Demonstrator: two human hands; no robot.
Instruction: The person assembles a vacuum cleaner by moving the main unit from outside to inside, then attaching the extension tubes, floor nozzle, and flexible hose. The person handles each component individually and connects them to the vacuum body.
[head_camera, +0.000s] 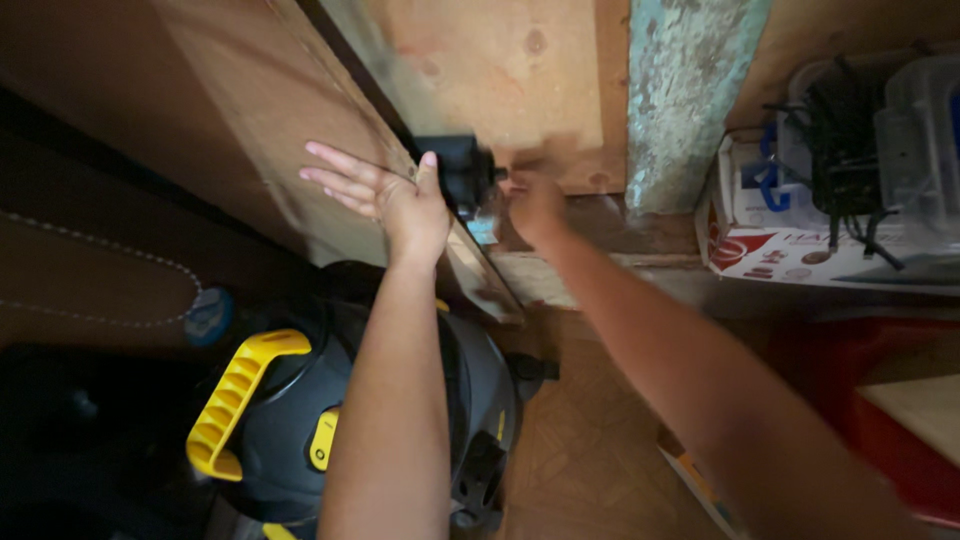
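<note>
Left hand (385, 190) is pressed flat, fingers spread, on a slanted board (300, 110); just right, a black tool (462, 172) is gripped by the blurred right hand (532, 205).

- Two bare arms come into the picture from the lower edge; no sleeve shows on either of them up to where the frame cuts them off.
- The left hand (385, 195), in the upper middle of the frame, has no glove, and no ring or watch can be seen on it or on the wrist.
- Its fingers (335, 172) are slim and sharp enough to count four of them and the thumb.
- The right hand (530, 205), just right of the centre, is also ungloved, but it is blurred, so its fingers cannot be told apart.
- The right forearm, in the lower right, is blurred too.
</note>
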